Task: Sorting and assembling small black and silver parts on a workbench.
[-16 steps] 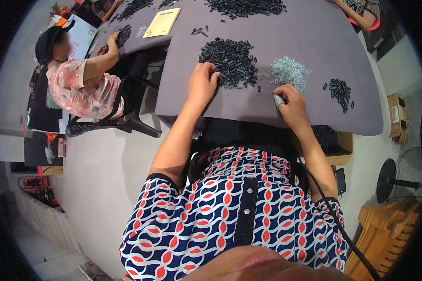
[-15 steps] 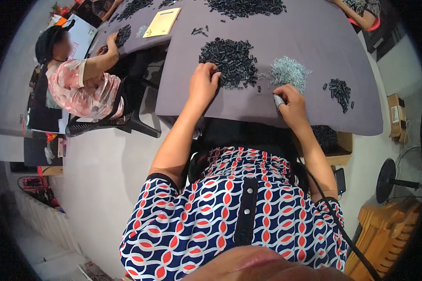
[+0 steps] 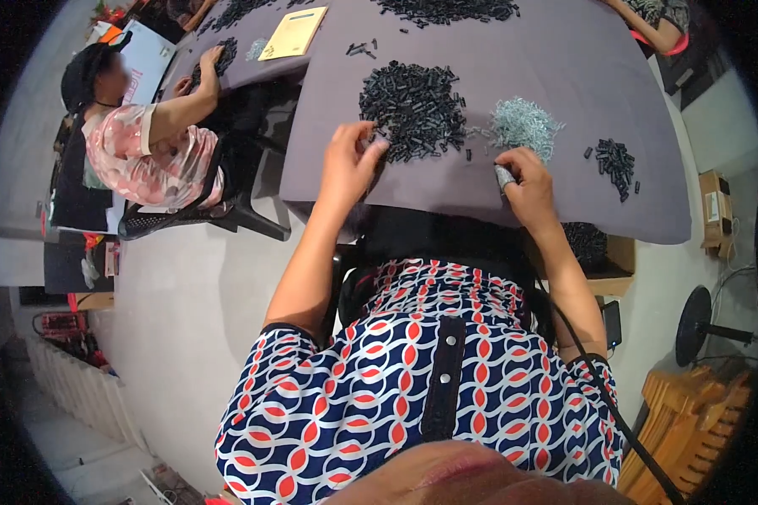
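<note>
A heap of small black tube-shaped pieces lies on the cloth-covered table before me. At its near left edge is my left hand, thumb and fingers curled toward each other; whatever lies between them is too small to make out. My right hand is closed in a pinch just below a pile of small pale, silvery pieces. A grey wrapping covers one of its digits, and what the fingertips hold is hidden. Farther right is a smaller group of black pieces.
The grey tablecloth also carries a yellow booklet and a larger black heap at the far side. A co-worker sits at the left, handling black pieces. A cardboard box stands below the table's right side, near a cable.
My left hand has shifted slightly left and down, away from the black heap's edge, its thumb and forefinger now more visible. The right hand has stayed nearly in place.
</note>
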Available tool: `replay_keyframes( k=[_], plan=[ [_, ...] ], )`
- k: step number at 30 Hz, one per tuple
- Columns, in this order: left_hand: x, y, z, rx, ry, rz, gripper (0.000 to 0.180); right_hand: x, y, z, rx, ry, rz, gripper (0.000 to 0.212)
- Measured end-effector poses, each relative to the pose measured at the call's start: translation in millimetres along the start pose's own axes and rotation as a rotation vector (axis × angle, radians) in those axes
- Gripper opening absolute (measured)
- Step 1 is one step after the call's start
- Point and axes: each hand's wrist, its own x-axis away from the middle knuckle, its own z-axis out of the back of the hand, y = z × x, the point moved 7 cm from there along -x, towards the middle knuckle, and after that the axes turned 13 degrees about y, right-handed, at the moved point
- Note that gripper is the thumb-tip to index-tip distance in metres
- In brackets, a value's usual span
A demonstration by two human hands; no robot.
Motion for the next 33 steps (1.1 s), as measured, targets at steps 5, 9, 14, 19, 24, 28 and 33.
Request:
replay_keyframes(
  k=[5, 9, 14, 19, 24, 28, 33],
  plan=[
    [8, -4, -9, -0.186, -0.168, -0.051, 0.051, 0, 4, -1, -0.010, 0.021, 0.021, 0.023],
    [7, 4, -29, -0.108, -0.227, 0.047, 0.047, 0, -1, -2, -0.010, 0.017, 0.023, 0.024],
    [5, 11, -56, -0.044, -0.123, -0.081, 0.046, 1, 3, -2, 0.037, -0.033, -0.041, 0.026],
    [5, 19, -46, 0.017, -0.125, -0.003, 0.047, -2, -4, 2, 0.021, -0.034, -0.035, 0.023],
    [17, 18, -25, 0.034, 0.033, -0.055, 0.035, -1, -9, 5, 0.037, -0.014, -0.008, 0.022],
    [25, 42, -27, 0.056, 0.082, -0.204, 0.028, 0, -6, 7, 0.034, -0.005, -0.005, 0.021],
    [23, 72, -55, -0.033, -0.028, -0.475, 0.016, 2, -4, 3, 0.023, -0.018, 0.013, 0.022]
  ],
)
